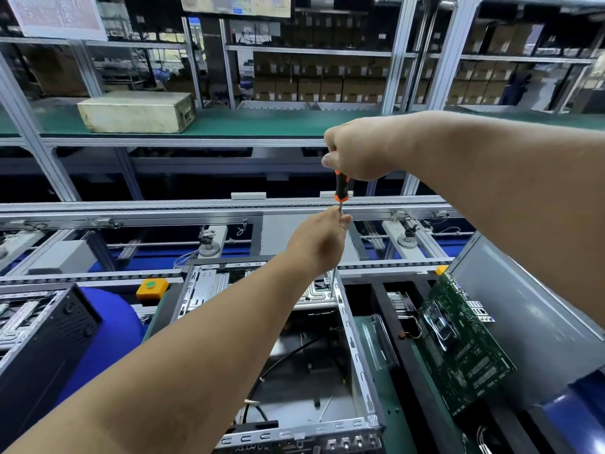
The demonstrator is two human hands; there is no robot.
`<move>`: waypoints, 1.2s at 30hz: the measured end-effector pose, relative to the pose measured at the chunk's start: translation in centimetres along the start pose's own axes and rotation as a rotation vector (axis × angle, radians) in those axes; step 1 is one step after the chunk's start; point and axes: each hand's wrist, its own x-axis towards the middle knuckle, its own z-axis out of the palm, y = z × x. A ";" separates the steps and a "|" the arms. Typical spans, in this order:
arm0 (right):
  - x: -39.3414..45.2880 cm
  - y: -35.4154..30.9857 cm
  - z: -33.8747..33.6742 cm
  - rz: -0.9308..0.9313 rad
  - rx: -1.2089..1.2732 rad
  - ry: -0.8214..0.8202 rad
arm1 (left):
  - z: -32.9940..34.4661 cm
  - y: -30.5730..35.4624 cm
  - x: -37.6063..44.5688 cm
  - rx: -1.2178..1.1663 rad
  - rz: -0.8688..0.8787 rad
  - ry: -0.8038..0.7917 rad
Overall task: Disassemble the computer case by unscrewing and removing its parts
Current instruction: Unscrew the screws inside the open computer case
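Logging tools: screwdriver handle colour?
Black with orange ends on the screwdriver, gripped by the right hand; head view.

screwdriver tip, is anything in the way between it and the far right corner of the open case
Nothing visible blocks it. The right hand grips the screwdriver by its handle, the left hand pinches the shaft, and the bare shaft runs straight down to the far right corner of the computer case. The tip itself is too small to make out.
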 end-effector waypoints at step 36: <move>0.0 -0.1 -1.6 -0.076 0.083 -0.200 | 0.2 -0.9 -0.3 -0.026 -0.027 -0.001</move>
